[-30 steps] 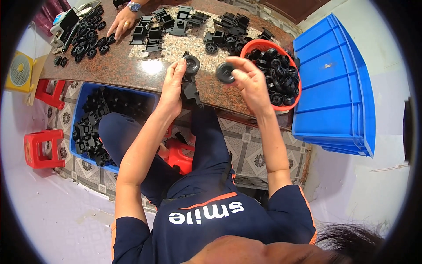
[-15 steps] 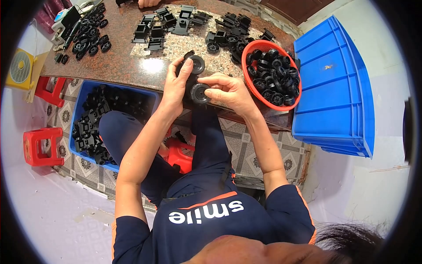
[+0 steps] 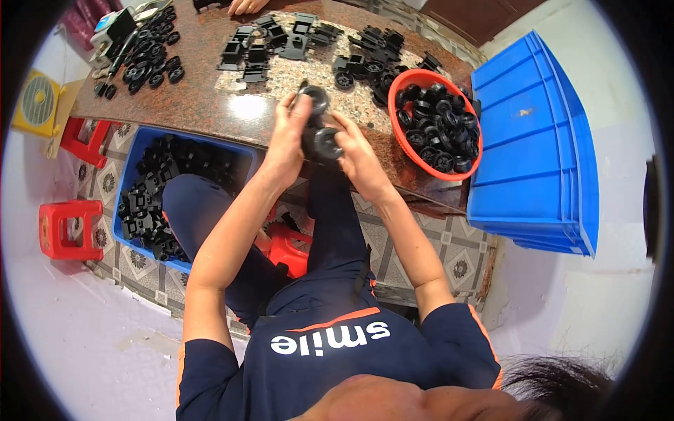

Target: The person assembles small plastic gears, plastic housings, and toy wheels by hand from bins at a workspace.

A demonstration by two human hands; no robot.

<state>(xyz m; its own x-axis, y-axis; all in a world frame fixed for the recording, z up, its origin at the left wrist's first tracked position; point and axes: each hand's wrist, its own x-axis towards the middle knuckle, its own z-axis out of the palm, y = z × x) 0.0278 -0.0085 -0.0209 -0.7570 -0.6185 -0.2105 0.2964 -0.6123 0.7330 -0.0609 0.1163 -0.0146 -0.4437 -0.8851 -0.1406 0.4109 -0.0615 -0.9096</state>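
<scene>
Room: patterned tile floor (image 3: 449, 256); brown granite table (image 3: 203, 105) at twelve o'clock; red stools (image 3: 67, 228) at nine o'clock; pale wall (image 3: 618, 210) at three o'clock.

The black wheeled part (image 3: 319, 130) is mostly covered by the left hand (image 3: 288, 140) and right hand (image 3: 358, 158), so its shape stays unclear. Another person's hand (image 3: 246, 5) is cut off by the top edge. Possibly tools, the far-left clutter (image 3: 116, 28) is too small to tell.
</scene>
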